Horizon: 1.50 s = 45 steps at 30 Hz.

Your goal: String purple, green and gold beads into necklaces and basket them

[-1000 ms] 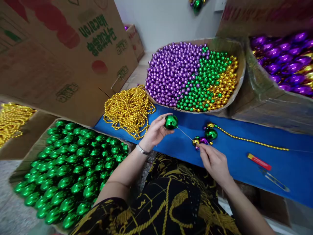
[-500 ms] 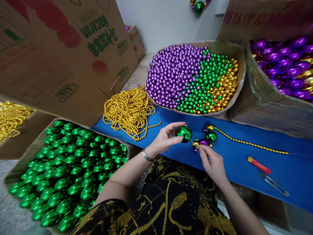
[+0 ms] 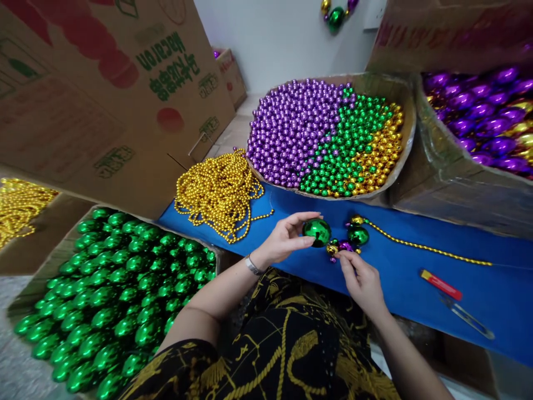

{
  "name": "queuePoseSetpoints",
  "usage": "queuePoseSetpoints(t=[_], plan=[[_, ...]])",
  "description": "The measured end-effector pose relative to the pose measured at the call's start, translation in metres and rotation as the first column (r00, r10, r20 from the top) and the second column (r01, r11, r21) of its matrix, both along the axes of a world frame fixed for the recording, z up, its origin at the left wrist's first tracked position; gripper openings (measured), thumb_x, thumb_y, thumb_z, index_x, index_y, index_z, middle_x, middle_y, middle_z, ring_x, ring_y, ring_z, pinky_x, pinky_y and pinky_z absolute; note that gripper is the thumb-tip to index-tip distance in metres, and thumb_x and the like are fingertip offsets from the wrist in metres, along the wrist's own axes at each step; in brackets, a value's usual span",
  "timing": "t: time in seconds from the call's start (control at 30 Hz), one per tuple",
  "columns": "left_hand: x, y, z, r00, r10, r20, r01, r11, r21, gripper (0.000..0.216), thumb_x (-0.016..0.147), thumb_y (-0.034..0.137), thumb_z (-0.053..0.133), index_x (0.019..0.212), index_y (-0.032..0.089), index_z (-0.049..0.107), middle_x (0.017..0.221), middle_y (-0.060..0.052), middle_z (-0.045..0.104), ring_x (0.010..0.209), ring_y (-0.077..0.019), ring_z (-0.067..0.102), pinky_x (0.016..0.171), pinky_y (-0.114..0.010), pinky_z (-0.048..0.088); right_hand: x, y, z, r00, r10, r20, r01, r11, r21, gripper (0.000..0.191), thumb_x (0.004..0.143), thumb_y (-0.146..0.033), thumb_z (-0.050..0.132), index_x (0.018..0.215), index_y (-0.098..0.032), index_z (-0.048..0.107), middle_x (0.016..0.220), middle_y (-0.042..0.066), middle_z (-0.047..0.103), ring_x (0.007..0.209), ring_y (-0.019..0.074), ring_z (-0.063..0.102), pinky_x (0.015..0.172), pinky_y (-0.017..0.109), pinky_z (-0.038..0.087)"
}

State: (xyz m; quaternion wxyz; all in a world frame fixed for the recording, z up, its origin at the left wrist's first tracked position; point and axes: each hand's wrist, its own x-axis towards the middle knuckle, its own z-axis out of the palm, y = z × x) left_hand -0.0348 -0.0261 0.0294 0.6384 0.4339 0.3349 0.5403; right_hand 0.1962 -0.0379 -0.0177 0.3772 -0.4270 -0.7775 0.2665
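My left hand grips a large shiny green ball between thumb and fingers, above the blue table. Close to its right, my right hand pinches the end of a bead string by a small gold ball. Along that string sit a purple ball, a second large green ball, small beads and another gold ball. From there a strand of tiny gold beads runs right and ends in thin clear thread. Whether thread passes through the held green ball is hidden.
A heap of gold bead chains lies left on the blue tabletop. Behind stands a box of purple, green and gold beads. Green balls fill a box at lower left. A red-and-yellow cutter and metal snips lie right.
The green ball in my left hand has moved slightly right, closer to the gold ball at my right fingertips. My right hand has barely moved.
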Motion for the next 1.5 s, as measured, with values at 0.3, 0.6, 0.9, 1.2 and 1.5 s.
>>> queuePoseSetpoints(t=[0.3, 0.6, 0.9, 1.2, 1.5], plan=[[0.005, 0.05, 0.02, 0.938, 0.106, -0.331, -0.017, 0.965, 0.262, 0.042, 0.091, 0.039, 0.062, 0.13, 0.022, 0.059, 0.133, -0.013, 0.062, 0.116, -0.0225, 0.063, 0.089, -0.036, 0.055, 0.008, 0.003, 0.004, 0.996, -0.094, 0.006, 0.094, 0.995, 0.022, 0.015, 0.097, -0.022, 0.049, 0.096, -0.02, 0.064, 0.083, 0.001, 0.074, 0.069, 0.0121, 0.069, 0.063, 0.019, 0.052], [0.088, 0.205, 0.052, 0.14, 0.564, -0.814, 0.414, 0.714, 0.565, 0.022, 0.091, 0.012, 0.048, 0.097, 0.012, 0.069, 0.096, -0.014, 0.067, 0.095, -0.0255, 0.055, 0.089, -0.042, 0.041, 0.02, -0.003, 0.01, 0.978, -0.208, -0.001, 0.208, 0.978, 0.028, 0.019, 0.098, -0.026, 0.046, 0.093, -0.021, 0.063, 0.083, 0.003, 0.074, 0.068, 0.0146, 0.07, 0.063, 0.021, 0.053], [0.128, 0.25, 0.047, 0.09, 0.554, -0.827, 0.414, 0.735, 0.537, 0.024, 0.089, 0.006, 0.048, 0.106, 0.01, 0.065, 0.105, -0.019, 0.066, 0.107, -0.0316, 0.05, 0.089, -0.045, 0.038, 0.032, -0.001, 0.014, 0.969, -0.245, -0.009, 0.245, 0.969, 0.028, 0.022, 0.099, -0.027, 0.044, 0.092, -0.021, 0.063, 0.08, 0.004, 0.073, 0.069, 0.0162, 0.071, 0.064, 0.022, 0.055], [0.1, 0.192, 0.054, 0.854, 0.148, -0.499, 0.035, 0.94, 0.339, 0.016, 0.088, 0.023, 0.06, 0.101, 0.013, 0.064, 0.095, -0.008, 0.069, 0.089, -0.0171, 0.064, 0.085, -0.034, 0.05, 0.038, 0.0, 0.023, 0.942, -0.334, -0.036, 0.335, 0.94, 0.067, 0.018, 0.098, -0.026, 0.046, 0.095, -0.021, 0.063, 0.086, 0.003, 0.075, 0.074, 0.0151, 0.072, 0.068, 0.022, 0.054], [0.052, 0.09, 0.038, 0.991, -0.052, 0.122, 0.072, 0.983, -0.169, 0.026, 0.075, 0.028, 0.08, 0.097, 0.018, 0.07, 0.091, -0.003, 0.073, 0.087, -0.0146, 0.072, 0.082, -0.029, 0.057, 0.032, 0.001, 0.024, 0.936, -0.352, -0.022, 0.353, 0.932, 0.089, 0.017, 0.097, -0.027, 0.048, 0.098, -0.022, 0.064, 0.091, 0.004, 0.076, 0.073, 0.0167, 0.072, 0.071, 0.025, 0.056]])
